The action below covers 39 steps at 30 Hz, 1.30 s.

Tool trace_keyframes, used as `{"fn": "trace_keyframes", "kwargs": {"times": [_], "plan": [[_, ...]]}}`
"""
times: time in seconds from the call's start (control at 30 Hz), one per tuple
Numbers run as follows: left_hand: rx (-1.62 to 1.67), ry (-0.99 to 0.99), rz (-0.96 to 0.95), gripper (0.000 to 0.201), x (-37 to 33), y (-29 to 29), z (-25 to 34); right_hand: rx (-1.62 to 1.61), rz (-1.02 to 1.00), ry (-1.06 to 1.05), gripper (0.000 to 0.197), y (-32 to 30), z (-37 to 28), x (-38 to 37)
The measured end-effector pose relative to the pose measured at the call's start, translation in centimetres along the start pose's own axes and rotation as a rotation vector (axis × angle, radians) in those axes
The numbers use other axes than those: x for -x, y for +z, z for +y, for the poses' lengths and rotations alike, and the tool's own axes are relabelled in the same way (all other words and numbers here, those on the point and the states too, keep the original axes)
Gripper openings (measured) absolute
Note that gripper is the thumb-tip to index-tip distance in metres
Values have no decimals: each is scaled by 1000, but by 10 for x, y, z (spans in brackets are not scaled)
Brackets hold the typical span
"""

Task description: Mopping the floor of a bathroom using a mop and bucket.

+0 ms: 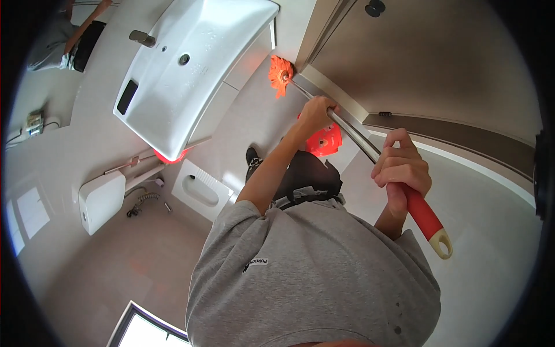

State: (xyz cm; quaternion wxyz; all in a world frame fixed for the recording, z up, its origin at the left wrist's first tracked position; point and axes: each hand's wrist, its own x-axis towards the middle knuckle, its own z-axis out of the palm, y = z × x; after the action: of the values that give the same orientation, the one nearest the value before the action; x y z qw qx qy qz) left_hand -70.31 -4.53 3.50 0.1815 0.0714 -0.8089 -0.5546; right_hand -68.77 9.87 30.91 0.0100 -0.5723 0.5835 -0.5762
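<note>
A mop (359, 139) with a metal pole slants across the view in both my hands. Its orange shaggy head (280, 75) rests on the floor in the corner between the washbasin cabinet and the door frame. My left hand (317, 114) is closed round the middle of the pole. Higher up, my right hand (403, 165) wraps round the pole at the top of the red grip (425, 214), which ends in a cream hanging loop. Partly hidden behind my left forearm and the pole is a red plastic bucket (325, 141) on the floor.
A white washbasin (196, 110) with a tap (142, 38) stands at the left above a cabinet. Below it lie a squat toilet (222, 195) and a wall cistern (103, 201). A brown door (439, 69) fills the upper right. My shoe (253, 159) is near the toilet.
</note>
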Motion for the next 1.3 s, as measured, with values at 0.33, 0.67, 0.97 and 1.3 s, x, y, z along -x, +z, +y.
{"fn": "trace_keyframes", "kwargs": {"times": [0.33, 0.67, 0.97, 1.3], "plan": [[-9, -43, -299, 16, 77, -40, -111, 59, -26, 270, 19, 111, 34, 48], [66, 75, -231, 24, 191, -110, -175, 67, 314, 521, 13, 278, -1, 101], [46, 94, -568, 24, 247, -148, -150, 100, 400, 557, 22, 341, -76, 142], [55, 376, -999, 30, 396, -58, -59, 259, 804, 598, 23, 354, -265, 270]]}}
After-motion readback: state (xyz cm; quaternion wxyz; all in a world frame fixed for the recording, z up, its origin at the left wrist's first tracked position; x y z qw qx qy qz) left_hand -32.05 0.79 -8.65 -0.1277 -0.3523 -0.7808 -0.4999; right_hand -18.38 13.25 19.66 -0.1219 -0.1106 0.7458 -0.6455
